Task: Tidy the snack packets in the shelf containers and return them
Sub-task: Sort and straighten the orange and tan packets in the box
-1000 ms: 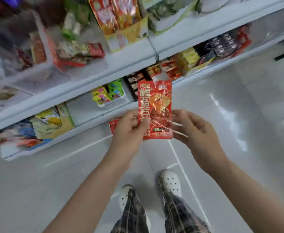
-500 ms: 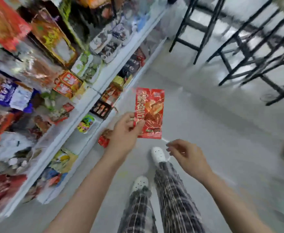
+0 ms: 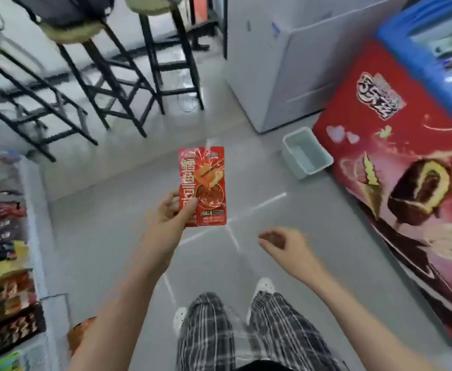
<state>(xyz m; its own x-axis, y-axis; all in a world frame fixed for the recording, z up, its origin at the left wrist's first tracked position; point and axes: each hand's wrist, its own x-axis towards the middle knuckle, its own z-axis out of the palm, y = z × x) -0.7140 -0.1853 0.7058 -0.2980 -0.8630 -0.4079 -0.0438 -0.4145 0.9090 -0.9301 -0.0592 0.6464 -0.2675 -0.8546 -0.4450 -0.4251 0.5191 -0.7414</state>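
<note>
Head cam only, so: my left hand [image 3: 170, 218] was pinching a red snack packet [image 3: 202, 186] by its lower left corner, thumb on the front, holding it upright over the grey floor [image 3: 107, 231]. My right hand [image 3: 286, 243] hung empty beside it, fingers loosely curled. Shelf [image 3: 36, 236] with more snacks sat at far left, an empty pale green container [image 3: 306, 156] was on the floor against the red ice-cream freezer [image 3: 396, 162].
</note>
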